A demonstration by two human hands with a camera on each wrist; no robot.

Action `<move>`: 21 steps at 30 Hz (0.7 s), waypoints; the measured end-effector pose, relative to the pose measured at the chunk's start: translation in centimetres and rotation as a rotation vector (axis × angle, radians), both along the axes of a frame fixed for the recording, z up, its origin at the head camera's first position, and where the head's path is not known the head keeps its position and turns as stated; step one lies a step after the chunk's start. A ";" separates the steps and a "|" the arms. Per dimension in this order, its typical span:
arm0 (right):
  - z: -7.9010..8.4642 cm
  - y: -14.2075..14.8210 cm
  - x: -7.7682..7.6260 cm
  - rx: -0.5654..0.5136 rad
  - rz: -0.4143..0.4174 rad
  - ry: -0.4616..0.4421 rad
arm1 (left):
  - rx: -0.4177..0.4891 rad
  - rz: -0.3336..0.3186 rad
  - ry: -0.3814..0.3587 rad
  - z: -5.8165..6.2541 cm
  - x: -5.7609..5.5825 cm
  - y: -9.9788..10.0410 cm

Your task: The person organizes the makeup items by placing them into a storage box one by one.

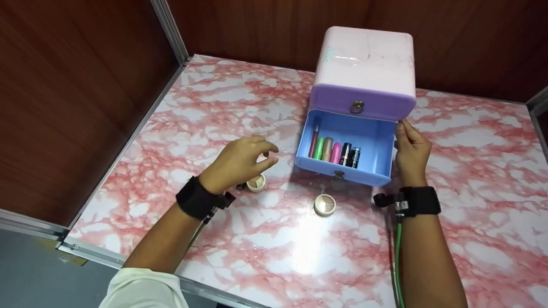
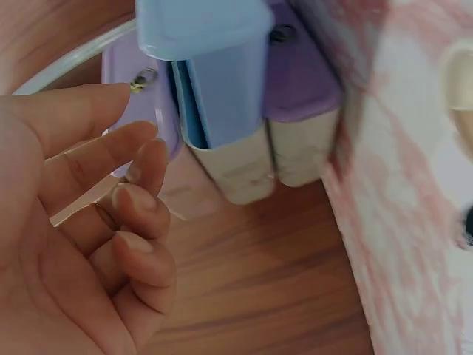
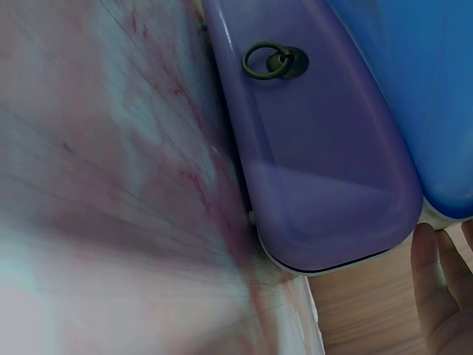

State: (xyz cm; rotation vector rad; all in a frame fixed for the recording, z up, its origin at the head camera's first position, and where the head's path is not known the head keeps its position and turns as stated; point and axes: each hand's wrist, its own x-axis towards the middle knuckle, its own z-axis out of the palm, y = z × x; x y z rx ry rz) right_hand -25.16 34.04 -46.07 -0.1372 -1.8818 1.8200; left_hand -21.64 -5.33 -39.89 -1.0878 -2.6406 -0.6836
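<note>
My left hand (image 1: 242, 162) hovers over the table with loosely bent fingers, thumb and forefinger apart, holding nothing. Just under it lies a round pot (image 1: 257, 184) of sectioned cream makeup, partly hidden, beside a small black item (image 1: 241, 186). My right hand (image 1: 412, 149) touches the right side of the drawer organizer (image 1: 368, 60), fingertips at the casing edge by the pulled-out blue drawer (image 1: 376, 141). Inside that drawer, several makeup tubes stand in a row along the front left, among them a green tube (image 1: 319, 148), a pink tube (image 1: 335, 152) and a black tube (image 1: 346, 154).
A second round makeup pot (image 1: 325, 205) sits on the marbled table (image 1: 239, 261) in front of the drawer. Purple drawers with ring pulls, an upper one (image 1: 342, 100) and a lower one (image 3: 325, 163), are closed. Brown wooden panels (image 1: 257, 30) stand behind and at the left.
</note>
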 end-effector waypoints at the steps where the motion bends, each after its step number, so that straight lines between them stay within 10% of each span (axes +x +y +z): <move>1: 0.0 0.0 0.0 -0.017 0.005 0.003 | -0.012 0.016 -0.009 -0.3 0.0 -0.2; 21: -0.5 0.0 -0.3 -0.030 0.008 0.071 | -0.227 0.295 -0.219 -5.1 -1.8 -3.7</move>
